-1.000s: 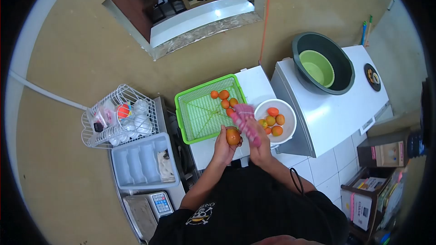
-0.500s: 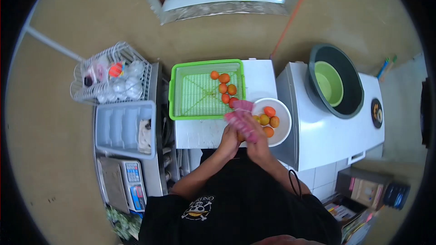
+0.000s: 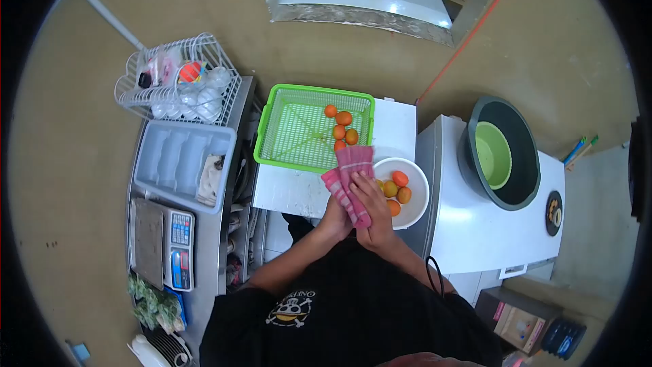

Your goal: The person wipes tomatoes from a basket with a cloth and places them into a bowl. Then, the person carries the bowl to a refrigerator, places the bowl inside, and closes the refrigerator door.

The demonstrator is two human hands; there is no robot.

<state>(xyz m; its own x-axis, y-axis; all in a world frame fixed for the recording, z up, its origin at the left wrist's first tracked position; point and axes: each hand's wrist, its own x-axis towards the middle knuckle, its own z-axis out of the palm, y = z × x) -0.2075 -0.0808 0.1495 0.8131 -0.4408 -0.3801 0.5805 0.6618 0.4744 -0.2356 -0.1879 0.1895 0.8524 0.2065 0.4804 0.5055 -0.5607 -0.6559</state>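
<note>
A pink cloth (image 3: 355,166) with white stripes is folded between my two hands. My left hand (image 3: 335,219) closes around its lower left side, and my right hand (image 3: 371,205) presses over it from the right with fingers bent. Whatever lies inside the cloth is hidden. Just right of my hands, a white bowl (image 3: 422,194) holds several orange, red and yellowish tomatoes (image 3: 400,179). Beyond the cloth, a green plastic basket (image 3: 266,137) has several tomatoes (image 3: 343,118) along its right side.
The basket and bowl rest on a white table (image 3: 288,190). On the left counter are a grey divided tray (image 3: 227,153), a wire rack (image 3: 125,100), a scale (image 3: 178,248) and leafy greens (image 3: 151,302). A dark tub (image 3: 528,183) with a green basin (image 3: 494,156) stands right.
My hands have turned over the cloth, and its upper end now hangs past my fingers. The orange tomato glimpsed under my hands is now hidden. The camera view has tilted.
</note>
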